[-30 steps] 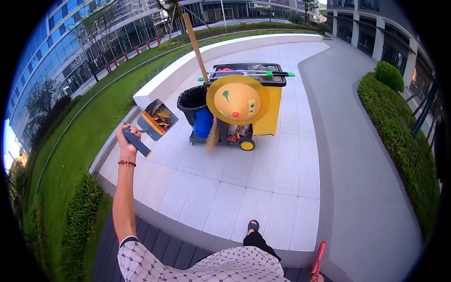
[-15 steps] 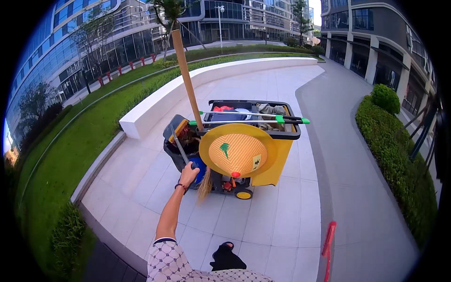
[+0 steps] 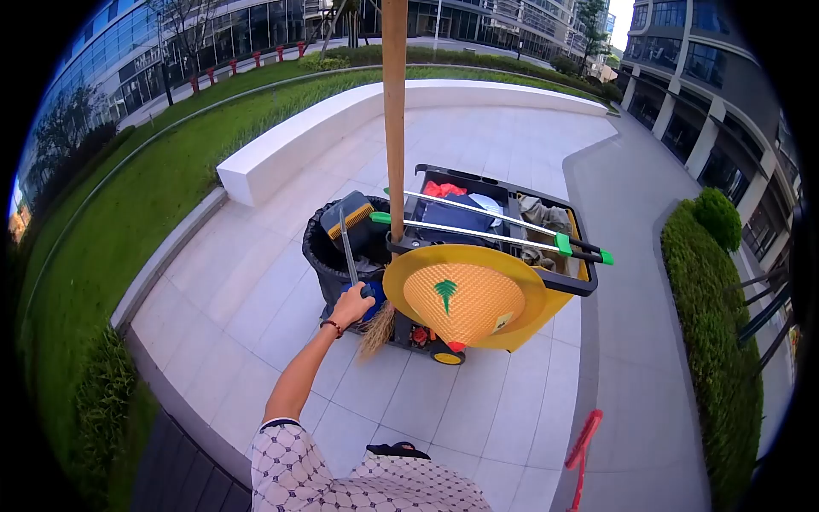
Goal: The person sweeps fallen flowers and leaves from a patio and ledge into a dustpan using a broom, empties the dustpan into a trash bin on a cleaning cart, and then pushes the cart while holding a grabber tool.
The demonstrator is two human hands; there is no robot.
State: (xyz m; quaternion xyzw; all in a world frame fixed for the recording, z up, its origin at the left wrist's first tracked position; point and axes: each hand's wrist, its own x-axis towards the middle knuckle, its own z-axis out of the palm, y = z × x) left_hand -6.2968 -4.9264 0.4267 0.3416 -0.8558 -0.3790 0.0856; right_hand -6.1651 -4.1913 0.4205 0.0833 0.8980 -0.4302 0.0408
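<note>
My left hand is closed round the black grip of a long-handled dustpan. The dustpan's grey pan and yellow comb edge lie over the mouth of a black-lined bin bag at the cart's left side. In front of me stands the yellow and black cleaning cart. A conical straw hat hangs on its near side, beside a straw broom. My right hand is out of view. Low on the right is a red long-handled tool, its end cut off by the frame.
Two metal poles with green ends lie across the cart over cloths. A tall wooden pole rises from it. A low white wall curves behind, with lawn beyond. A hedge borders the right.
The view has shifted, and the cart appears turned and lower to the right. My left hand keeps hold of the dustpan, whose pan now shows more fully over the bag.
</note>
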